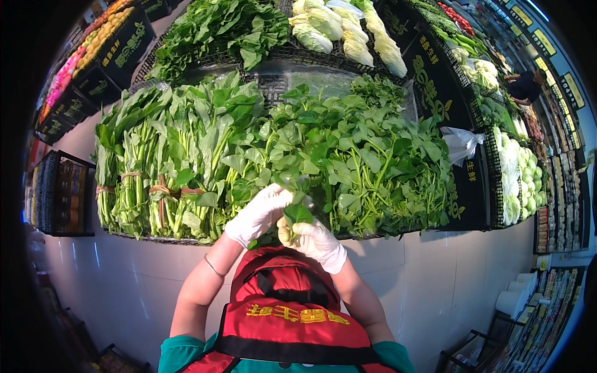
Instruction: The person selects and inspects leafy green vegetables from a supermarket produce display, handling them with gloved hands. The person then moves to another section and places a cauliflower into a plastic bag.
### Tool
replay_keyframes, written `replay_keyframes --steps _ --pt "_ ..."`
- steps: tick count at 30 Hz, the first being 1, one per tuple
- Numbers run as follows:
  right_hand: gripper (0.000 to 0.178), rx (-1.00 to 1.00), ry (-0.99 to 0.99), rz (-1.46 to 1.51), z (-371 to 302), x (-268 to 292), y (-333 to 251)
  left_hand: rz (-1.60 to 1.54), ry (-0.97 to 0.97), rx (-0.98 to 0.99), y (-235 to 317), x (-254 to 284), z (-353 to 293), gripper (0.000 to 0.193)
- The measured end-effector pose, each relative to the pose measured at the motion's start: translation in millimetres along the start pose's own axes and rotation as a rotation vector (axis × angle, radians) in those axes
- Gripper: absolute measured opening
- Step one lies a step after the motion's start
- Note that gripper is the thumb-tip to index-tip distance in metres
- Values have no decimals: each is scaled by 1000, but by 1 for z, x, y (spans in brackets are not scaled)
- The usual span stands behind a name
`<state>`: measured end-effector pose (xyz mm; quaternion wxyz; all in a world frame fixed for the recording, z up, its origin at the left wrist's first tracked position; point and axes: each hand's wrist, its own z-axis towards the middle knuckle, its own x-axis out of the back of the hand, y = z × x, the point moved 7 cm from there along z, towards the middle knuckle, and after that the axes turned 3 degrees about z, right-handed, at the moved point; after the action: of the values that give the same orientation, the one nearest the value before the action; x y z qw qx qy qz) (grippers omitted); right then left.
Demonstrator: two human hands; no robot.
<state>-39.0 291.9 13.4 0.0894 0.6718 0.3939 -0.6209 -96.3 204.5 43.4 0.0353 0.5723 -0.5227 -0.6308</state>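
Both my hands wear thin white gloves and meet low over the front edge of a produce stand. My left hand is closed at the near side of a heap of loose leafy greens, its fingertips among the leaves. Just to its right, my right hand has its fingers curled in a pinch around a leafy green sprig. One broad leaf of the sprig stands up above the thumb; its stem is mostly hidden by the fingers. Left of my hands lie long-stemmed green bundles tied with brownish bands.
Behind the greens, a black crate holds dark leafy greens and pale napa cabbages. A white plastic bag hangs at the stand's right side. Round green vegetables fill a rack farther right. Another person stands at the far right.
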Motion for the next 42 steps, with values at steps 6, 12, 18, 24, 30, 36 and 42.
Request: replay_keyframes --steps 6,12,18,24,30,36,42 --pt "27 95 387 -192 -4 26 -2 -12 423 -213 10 43 -7 29" --pt "21 -137 384 -810 -24 -8 -45 470 689 -454 53 69 -20 23" --pt "51 889 996 -1657 -43 -54 -249 1120 705 -562 56 55 16 40" --pt "32 -133 -120 -1589 -82 4 -70 1618 589 -668 44 46 33 54" --pt "39 -472 686 -2036 -75 141 -37 2113 463 -493 10 55 61 45" --pt "38 -333 769 -2208 -48 214 -17 2123 425 -422 9 57 69 43" --pt "37 -323 794 -1940 -57 233 -19 1659 482 -466 50 54 28 56"
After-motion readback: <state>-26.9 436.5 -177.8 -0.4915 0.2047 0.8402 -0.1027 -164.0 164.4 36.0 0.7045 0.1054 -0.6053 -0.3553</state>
